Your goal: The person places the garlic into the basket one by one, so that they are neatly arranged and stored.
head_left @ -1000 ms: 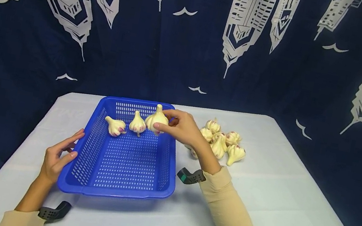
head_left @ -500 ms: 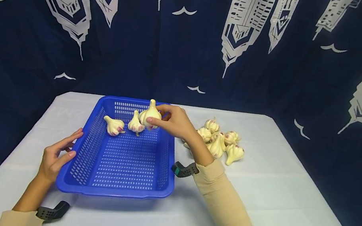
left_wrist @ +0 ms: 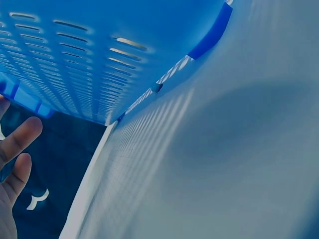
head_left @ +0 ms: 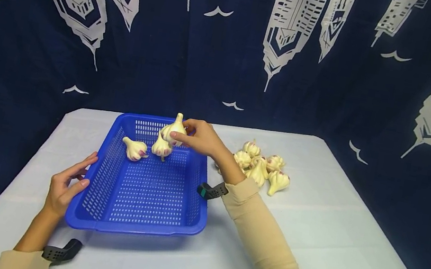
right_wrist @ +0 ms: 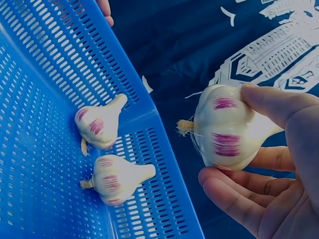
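My right hand pinches a garlic bulb between thumb and fingers, above the far end of a blue plastic basket. In the right wrist view this bulb has purple streaks and a tuft of roots. Two more bulbs lie in the basket: one at the left, tipped over, and one partly hidden behind the held bulb in the head view. My left hand rests against the basket's left rim, thumb and fingertips touching it, fingers fairly straight. Two of its fingers hang apart from the basket in the left wrist view.
A pile of several garlic bulbs lies on the white-covered table, right of the basket and partly behind my right forearm. A dark blue cloth with white building shapes hangs behind the table.
My right hand has carried the held garlic bulb left and slightly away, over the basket's far end, now overlapping the middle bulb. The left hand and basket stay nearly still.
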### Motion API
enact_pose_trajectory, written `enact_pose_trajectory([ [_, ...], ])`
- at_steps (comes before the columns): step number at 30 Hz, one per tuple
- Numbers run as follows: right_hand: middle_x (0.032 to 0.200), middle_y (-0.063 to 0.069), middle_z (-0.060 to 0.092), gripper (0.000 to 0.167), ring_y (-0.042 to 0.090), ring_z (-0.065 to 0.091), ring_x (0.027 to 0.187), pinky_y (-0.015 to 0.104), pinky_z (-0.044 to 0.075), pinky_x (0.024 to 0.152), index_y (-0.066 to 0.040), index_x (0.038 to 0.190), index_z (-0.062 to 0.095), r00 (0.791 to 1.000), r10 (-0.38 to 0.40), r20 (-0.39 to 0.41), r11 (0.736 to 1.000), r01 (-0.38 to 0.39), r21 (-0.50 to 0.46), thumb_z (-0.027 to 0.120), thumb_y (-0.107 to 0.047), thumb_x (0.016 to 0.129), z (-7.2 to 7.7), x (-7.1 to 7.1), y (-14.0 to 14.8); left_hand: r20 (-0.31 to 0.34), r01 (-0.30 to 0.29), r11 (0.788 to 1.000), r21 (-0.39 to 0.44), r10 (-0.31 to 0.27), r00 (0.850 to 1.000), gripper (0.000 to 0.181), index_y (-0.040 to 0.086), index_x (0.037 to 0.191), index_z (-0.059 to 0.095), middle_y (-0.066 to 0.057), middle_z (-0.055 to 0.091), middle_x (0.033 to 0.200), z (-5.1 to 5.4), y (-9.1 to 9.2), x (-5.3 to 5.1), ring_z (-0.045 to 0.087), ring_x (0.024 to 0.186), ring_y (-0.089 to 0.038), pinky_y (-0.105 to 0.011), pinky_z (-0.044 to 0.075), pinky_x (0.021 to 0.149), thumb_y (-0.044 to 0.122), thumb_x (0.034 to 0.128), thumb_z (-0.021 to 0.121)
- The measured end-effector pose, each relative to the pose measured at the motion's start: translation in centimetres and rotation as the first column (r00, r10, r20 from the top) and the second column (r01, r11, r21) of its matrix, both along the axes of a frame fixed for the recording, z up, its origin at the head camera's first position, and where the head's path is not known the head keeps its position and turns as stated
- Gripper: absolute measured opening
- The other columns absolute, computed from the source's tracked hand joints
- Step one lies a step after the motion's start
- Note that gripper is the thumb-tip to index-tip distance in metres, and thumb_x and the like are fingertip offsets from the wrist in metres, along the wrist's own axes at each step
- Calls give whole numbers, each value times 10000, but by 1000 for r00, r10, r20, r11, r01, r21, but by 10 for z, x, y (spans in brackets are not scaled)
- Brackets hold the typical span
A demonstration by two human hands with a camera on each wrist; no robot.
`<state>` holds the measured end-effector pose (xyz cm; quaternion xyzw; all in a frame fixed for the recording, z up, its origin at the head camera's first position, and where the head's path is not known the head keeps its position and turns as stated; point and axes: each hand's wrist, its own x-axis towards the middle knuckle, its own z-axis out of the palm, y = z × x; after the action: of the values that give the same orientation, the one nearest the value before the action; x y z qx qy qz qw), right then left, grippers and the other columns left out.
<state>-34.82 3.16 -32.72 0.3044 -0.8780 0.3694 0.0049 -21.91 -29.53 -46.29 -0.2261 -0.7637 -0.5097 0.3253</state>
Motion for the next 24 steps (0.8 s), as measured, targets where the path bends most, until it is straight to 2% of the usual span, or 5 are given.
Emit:
enact_pose_trajectory([
  [10, 874, 91, 702, 488, 245, 679, 727, 274, 497, 640, -7, 1200, 649, 999, -27, 31, 998, 25, 60, 705, -382, 892, 2, -13, -6, -6, 9, 1000, 9, -9, 1000, 495, -112, 1273, 596, -71, 569, 1392, 5, 3, 3, 623, 886, 11, -170, 414, 739, -42, 792, 499],
  [16, 876, 89, 697, 522, 167, 623, 694, 265, 491, 648, -10, 1203, 645, 997, -58, 49, 993, 53, 109, 714, -410, 874, 0, -19, -11, -4, 4, 1000, 2, -4, 1000, 498, -107, 1281, 592, -48, 568, 1396, 4, 1, 1, 615, 857, 10, -170, 409, 736, -36, 798, 494],
  [24, 795, 67, 669, 529, 151, 616, 670, 246, 493, 614, 27, 1192, 639, 995, -29, 100, 985, 11, 172, 708, -393, 878, -6, -26, -17, -3, 1, 1000, 6, -1, 1000, 500, -113, 1280, 590, -74, 570, 1392, 1, 1, 1, 616, 870, 10, -170, 405, 733, -34, 797, 492],
])
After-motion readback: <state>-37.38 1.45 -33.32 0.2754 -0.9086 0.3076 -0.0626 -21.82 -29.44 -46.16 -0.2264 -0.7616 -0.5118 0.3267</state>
